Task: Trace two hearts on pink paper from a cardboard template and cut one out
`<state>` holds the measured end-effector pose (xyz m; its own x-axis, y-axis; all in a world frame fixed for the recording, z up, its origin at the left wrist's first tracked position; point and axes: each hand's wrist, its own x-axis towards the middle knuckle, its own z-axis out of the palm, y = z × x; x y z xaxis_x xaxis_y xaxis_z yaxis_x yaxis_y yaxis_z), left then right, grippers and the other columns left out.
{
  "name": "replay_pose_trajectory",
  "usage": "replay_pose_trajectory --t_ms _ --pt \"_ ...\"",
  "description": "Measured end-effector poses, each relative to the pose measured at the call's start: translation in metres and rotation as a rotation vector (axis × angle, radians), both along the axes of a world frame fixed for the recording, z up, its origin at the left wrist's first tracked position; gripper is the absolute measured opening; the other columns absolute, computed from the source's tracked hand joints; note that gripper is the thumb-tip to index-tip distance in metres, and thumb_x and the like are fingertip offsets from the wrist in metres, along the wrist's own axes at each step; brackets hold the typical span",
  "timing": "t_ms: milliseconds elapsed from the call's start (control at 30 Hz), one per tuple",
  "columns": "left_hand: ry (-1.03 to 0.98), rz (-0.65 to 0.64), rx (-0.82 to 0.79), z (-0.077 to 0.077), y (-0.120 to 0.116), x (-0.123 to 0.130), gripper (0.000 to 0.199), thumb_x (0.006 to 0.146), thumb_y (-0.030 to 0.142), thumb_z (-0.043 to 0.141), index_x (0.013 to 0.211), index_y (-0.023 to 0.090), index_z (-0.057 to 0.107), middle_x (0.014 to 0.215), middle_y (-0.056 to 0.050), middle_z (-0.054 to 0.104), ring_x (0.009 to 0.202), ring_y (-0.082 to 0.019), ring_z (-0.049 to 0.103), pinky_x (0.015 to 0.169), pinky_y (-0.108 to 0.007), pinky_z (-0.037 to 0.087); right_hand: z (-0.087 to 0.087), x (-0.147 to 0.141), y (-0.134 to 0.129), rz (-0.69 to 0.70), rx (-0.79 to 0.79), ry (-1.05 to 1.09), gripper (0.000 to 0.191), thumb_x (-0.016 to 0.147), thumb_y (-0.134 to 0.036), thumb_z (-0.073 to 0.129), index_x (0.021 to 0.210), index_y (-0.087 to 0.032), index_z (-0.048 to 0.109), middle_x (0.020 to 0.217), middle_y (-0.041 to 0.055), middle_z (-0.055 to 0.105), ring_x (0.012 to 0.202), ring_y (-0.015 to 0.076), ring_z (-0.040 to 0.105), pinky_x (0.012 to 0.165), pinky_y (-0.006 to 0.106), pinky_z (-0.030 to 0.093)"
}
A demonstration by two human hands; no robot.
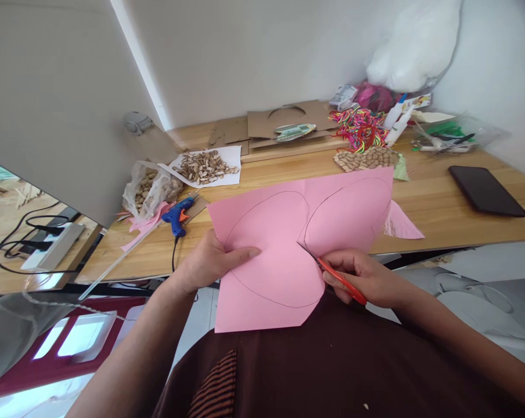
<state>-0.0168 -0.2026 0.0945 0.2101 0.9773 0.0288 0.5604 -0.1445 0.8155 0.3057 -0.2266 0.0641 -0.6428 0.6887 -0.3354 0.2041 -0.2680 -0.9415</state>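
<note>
Because the left hand grips the pink sheet only along its left side, the part nearest the blades could sag or twist, and the cut could then stray off the drawn outlines. The sheet is held up in front of the dark clothing, at the near edge of the desk. The left thumb lies flat on the sheet's face with the other fingers mostly hidden behind, so the paper seems pinched between them. The right hand has its fingers curled around the orange handles of the scissors, whose tips point to where the outlines come close together. That narrow spot looks likeliest to tear, should the blades push too far or the right-hand flap drag under its own weight. The flap could also fold over and hide the line.

Counted: 2 hands, 1 pink sheet bearing 2 rounded outlines, 1 pair of scissors. On the desk: 1 blue glue gun, 1 dark tablet-like slab, 2 white bottles, 1 pink tassel, 1 clear bag of brown pieces, 1 white paper under chips too many to count, and 1 tangle of coloured cords, strands uncountable. At far left, 1 power strip carries 2 dark plugs.
</note>
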Motion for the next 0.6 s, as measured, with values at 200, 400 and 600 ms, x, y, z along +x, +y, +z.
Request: replay_pose_trajectory --t_ms 200,400,600 --pt "-0.03 -0.024 -0.093 -0.002 -0.0009 -0.0005 0.032 0.081 0.05 0.079 0.086 0.019 0.072 0.076 -0.004 0.069 0.085 -0.025 0.072 0.068 -0.032 0.064 0.0007 -0.0011 -0.0005 -0.011 -0.003 0.019 0.048 0.091 -0.064 0.065 0.077 -0.019 0.054 0.056 -0.0042 0.05 0.05 0.009 0.039 0.05 0.025 0.028" --pt "-0.047 -0.027 -0.092 0.0009 -0.0009 0.0034 0.039 0.081 0.051 0.078 0.103 0.019 0.074 0.084 -0.004 0.072 0.081 -0.022 0.07 0.065 -0.03 0.062 0.0002 -0.0012 -0.001 -0.013 -0.006 0.049 0.049 0.093 -0.064 0.063 0.076 -0.019 0.053 0.054 -0.0042 0.049 0.049 0.009 0.038 0.049 0.025 0.027" --pt "-0.014 -0.015 -0.095 0.0045 -0.0013 0.0049 0.04 0.081 0.053 0.079 0.1 0.019 0.073 0.083 -0.003 0.071 0.072 -0.019 0.067 0.058 -0.027 0.057 0.0002 -0.0015 -0.001 -0.005 0.004 0.063 0.049 0.094 -0.064 0.061 0.077 -0.019 0.053 0.055 -0.0038 0.05 0.05 0.0091 0.039 0.049 0.025 0.027"
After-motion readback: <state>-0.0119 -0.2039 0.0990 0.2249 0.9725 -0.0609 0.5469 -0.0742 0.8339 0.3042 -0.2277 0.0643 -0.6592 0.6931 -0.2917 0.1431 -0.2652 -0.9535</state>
